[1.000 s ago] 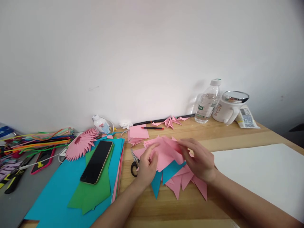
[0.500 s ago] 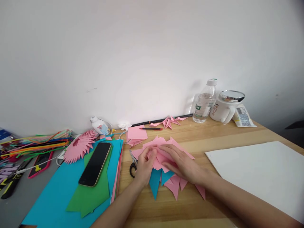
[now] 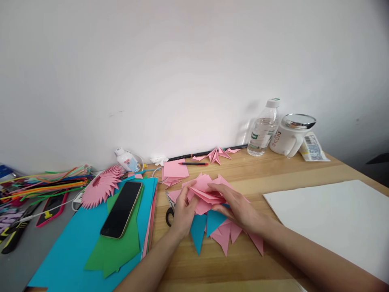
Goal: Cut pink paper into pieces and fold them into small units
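Note:
Between my two hands is a folded pink paper piece [image 3: 206, 194] with several layers fanned apart. My left hand [image 3: 184, 213] pinches its left end between thumb and fingers. On the right end, my right hand [image 3: 238, 207] grips with the fingers on top and the thumb below. Under and around them lies a pile of pink paper pieces [image 3: 224, 239] with pointed ends. Blue paper triangles [image 3: 199, 233] stick out at its near side. Scissors [image 3: 170, 215] with a black handle lie left of the pile, partly covered.
At left, a phone [image 3: 122, 209] rests on green paper [image 3: 115, 255] over blue sheets [image 3: 69, 243], near a pink pleated paper ring [image 3: 101, 187]. A pen [image 3: 193, 164] lies on pink squares [image 3: 176, 170]. A water bottle [image 3: 261, 132], mug [image 3: 288, 140] and white board [image 3: 337, 223] are at right.
The pink paper piece has been lifted and tilted, so its layered edges now show. My right hand has turned, with its thumb now beneath the paper.

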Demonstrator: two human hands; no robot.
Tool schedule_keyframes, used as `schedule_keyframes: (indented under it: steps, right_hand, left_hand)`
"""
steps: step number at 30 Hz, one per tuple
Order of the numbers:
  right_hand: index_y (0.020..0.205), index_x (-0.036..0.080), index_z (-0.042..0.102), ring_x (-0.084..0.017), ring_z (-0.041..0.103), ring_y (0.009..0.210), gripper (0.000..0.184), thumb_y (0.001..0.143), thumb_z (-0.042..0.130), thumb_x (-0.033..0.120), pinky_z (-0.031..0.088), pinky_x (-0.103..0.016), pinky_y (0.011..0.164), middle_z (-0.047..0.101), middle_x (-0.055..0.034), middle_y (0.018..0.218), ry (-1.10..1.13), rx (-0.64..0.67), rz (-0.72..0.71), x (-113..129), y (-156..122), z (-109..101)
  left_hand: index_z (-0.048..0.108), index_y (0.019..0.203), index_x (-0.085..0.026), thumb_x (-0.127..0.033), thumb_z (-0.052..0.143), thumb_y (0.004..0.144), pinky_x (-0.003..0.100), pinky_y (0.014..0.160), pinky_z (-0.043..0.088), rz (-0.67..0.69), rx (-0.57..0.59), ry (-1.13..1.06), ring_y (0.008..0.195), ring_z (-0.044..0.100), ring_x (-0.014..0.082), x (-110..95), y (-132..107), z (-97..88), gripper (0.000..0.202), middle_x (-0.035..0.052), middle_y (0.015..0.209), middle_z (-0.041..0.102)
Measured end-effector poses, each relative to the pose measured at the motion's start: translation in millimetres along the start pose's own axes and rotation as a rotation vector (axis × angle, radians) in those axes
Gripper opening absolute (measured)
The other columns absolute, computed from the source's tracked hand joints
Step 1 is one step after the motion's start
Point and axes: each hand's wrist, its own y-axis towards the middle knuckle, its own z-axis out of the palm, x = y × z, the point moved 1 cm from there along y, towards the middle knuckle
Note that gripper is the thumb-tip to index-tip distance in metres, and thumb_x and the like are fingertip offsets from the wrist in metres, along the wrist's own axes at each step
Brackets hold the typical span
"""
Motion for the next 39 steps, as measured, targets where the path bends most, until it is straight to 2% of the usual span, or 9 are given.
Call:
schedule_keyframes:
  steps: [3, 6, 9, 13, 16, 20, 25, 30, 39]
  right_hand:
    - [0.129, 0.022, 0.032, -0.021, 0.06, 0.099, 0.04, 0.092, 0.044, 0.03, 0.053, -0.036, 0.081, 0.06, -0.0115, 0.11, -0.003, -0.023, 0.012, -2, -1, 0]
    - [0.126, 0.02, 0.035, -0.02, 0.06, 0.095, 0.037, 0.092, 0.043, 0.03, 0.053, -0.034, 0.077, 0.061, -0.0114, 0.104, -0.027, -0.044, 0.007, 0, 0, -1]
    - [0.123, 0.02, 0.038, -0.021, 0.059, 0.093, 0.033, 0.093, 0.042, 0.032, 0.051, -0.035, 0.077, 0.06, -0.0114, 0.103, -0.033, -0.059, -0.022, 1, 2, 0]
    - [0.121, 0.02, 0.04, -0.023, 0.055, 0.097, 0.032, 0.092, 0.042, 0.034, 0.046, -0.042, 0.087, 0.059, -0.0115, 0.105, -0.058, -0.082, -0.097, 1, 4, 1]
    - [0.122, 0.019, 0.04, -0.024, 0.053, 0.101, 0.033, 0.093, 0.041, 0.034, 0.044, -0.043, 0.09, 0.058, -0.0124, 0.108, -0.064, -0.081, -0.114, 2, 4, 3]
    - [0.124, 0.018, 0.039, -0.022, 0.052, 0.104, 0.036, 0.092, 0.042, 0.036, 0.047, -0.038, 0.086, 0.056, -0.0131, 0.112, -0.009, -0.043, -0.101, 5, 3, 3]
    - [0.124, 0.021, 0.036, -0.021, 0.054, 0.104, 0.034, 0.093, 0.042, 0.033, 0.048, -0.037, 0.087, 0.056, -0.0123, 0.112, 0.023, -0.06, -0.071, 6, 2, 3]
    - [0.125, 0.02, 0.035, -0.022, 0.055, 0.102, 0.036, 0.091, 0.043, 0.031, 0.049, -0.038, 0.085, 0.056, -0.0125, 0.111, 0.02, -0.068, -0.031, 5, 1, 3]
    - [0.126, 0.02, 0.034, -0.023, 0.054, 0.109, 0.038, 0.091, 0.043, 0.031, 0.048, -0.04, 0.089, 0.054, -0.0135, 0.117, 0.04, -0.077, 0.033, 5, -1, 4]
  left_hand:
    - [0.044, 0.131, -0.026, -0.03, 0.059, 0.08, 0.032, 0.103, 0.032, 0.07, -0.033, 0.079, 0.128, 0.038, 0.0219, -3, -3, -0.1, 0.053, 0.0054, 0.133, 0.05]
    - [0.046, 0.13, -0.028, -0.035, 0.054, 0.083, 0.032, 0.108, 0.023, 0.091, -0.031, 0.117, 0.134, 0.027, 0.021, -5, -5, -0.8, 0.048, 0.0035, 0.138, 0.045]
    - [0.052, 0.125, -0.025, -0.037, 0.047, 0.087, 0.032, 0.106, 0.026, 0.079, 0.032, 0.059, 0.132, 0.032, 0.0215, -5, -4, -0.2, 0.04, 0.0034, 0.138, 0.045]
    - [0.056, 0.119, -0.023, -0.042, 0.04, 0.09, 0.033, 0.103, 0.031, 0.101, 0.049, -0.048, 0.127, 0.039, 0.022, -4, -3, 0.7, 0.038, 0.0053, 0.134, 0.049]
    - [0.06, 0.114, -0.023, -0.044, 0.048, 0.086, 0.034, 0.103, 0.031, 0.105, 0.03, -0.028, 0.124, 0.042, 0.0233, -3, -3, 1.1, 0.037, 0.0057, 0.129, 0.054]
    - [0.06, 0.114, -0.023, -0.043, 0.055, 0.082, 0.034, 0.102, 0.032, 0.064, 0.055, -0.106, 0.122, 0.045, 0.0243, -5, -4, 3.2, 0.037, 0.0061, 0.124, 0.057]
    - [0.053, 0.124, -0.025, -0.038, 0.058, 0.082, 0.033, 0.101, 0.034, -0.029, 0.124, -0.287, 0.123, 0.044, 0.0231, -9, -7, 7.1, 0.044, 0.005, 0.131, 0.052]
    - [0.05, 0.129, -0.025, -0.037, 0.061, 0.08, 0.03, 0.104, 0.031, -0.086, 0.104, -0.355, 0.132, 0.033, 0.0221, -10, -8, 7.2, 0.051, 0.0046, 0.136, 0.048]
    - [0.049, 0.13, -0.029, -0.043, 0.063, 0.077, 0.031, 0.105, 0.03, -0.118, 0.084, -0.251, 0.133, 0.031, 0.0233, -15, -10, 7.1, 0.057, 0.0009, 0.143, 0.04]
